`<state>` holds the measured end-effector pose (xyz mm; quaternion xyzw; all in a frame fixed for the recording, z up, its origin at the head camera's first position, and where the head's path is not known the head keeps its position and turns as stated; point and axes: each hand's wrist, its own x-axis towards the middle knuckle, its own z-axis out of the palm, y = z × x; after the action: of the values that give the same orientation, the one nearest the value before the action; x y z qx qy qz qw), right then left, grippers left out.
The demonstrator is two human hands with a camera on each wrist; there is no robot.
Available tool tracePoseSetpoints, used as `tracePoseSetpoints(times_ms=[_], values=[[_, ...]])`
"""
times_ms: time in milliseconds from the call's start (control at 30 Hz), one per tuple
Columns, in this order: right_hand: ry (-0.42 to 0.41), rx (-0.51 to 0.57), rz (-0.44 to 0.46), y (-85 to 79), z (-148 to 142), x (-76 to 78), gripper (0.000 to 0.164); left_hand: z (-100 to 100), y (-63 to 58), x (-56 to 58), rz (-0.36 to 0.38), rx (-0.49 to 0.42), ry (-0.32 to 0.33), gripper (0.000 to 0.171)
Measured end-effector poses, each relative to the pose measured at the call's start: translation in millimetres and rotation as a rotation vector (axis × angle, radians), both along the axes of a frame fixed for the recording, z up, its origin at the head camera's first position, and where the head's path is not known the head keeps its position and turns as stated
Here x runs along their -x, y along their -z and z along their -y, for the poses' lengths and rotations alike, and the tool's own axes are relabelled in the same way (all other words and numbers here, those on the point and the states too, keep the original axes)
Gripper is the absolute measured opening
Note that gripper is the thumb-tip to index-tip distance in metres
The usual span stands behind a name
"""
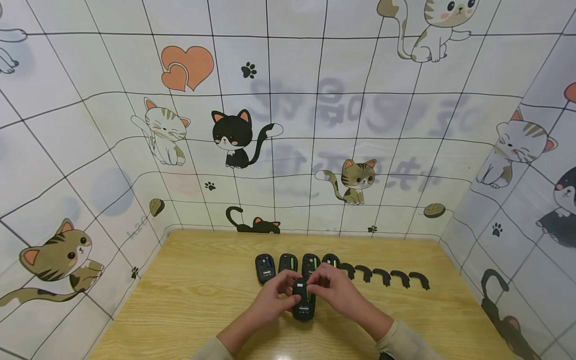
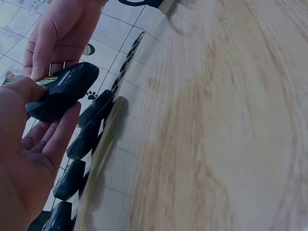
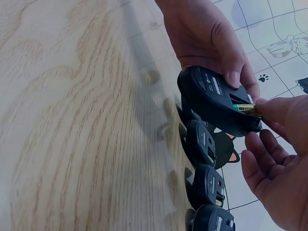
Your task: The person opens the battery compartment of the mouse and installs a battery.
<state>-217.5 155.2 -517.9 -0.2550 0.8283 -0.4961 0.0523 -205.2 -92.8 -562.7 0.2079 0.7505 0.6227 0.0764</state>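
Note:
A black computer mouse [image 1: 303,311] is held upside down, underside facing up, above the near part of the table. My left hand [image 1: 274,296] grips it from the left, with the thumb on its underside and fingers beneath. A green and yellow battery [image 3: 245,109] lies along the slot in the mouse's underside. From the other side my right hand [image 1: 336,290] pinches the battery's end, thumb on top. In the right wrist view its other fingers [image 3: 262,159] curl below the mouse's end. The left wrist view shows the battery partly covered by both thumbs.
Behind the hands, several more upturned black mice [image 1: 265,269] stand in a row on the wooden table [image 1: 193,290], with batteries visible in their slots. To their right runs a line of curved black covers [image 1: 419,280]. Cat-patterned sheeting [image 1: 292,190] encloses the table's back and sides.

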Motion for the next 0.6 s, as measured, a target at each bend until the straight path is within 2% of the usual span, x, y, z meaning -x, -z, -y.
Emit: tracePoseSetpoints(times_ms=[267, 600], values=[[0.041, -0.005, 0.003, 2.1, 2.2, -0.4, 0.007, 1.2, -0.3, -1.0, -0.021, 0.016, -0.006, 0.042], [0.066, 0.095, 0.077, 7.5, 6.5, -4.2, 0.022, -0.9, -2.0, -2.0, -0.006, 0.000, -0.016, 0.040]])
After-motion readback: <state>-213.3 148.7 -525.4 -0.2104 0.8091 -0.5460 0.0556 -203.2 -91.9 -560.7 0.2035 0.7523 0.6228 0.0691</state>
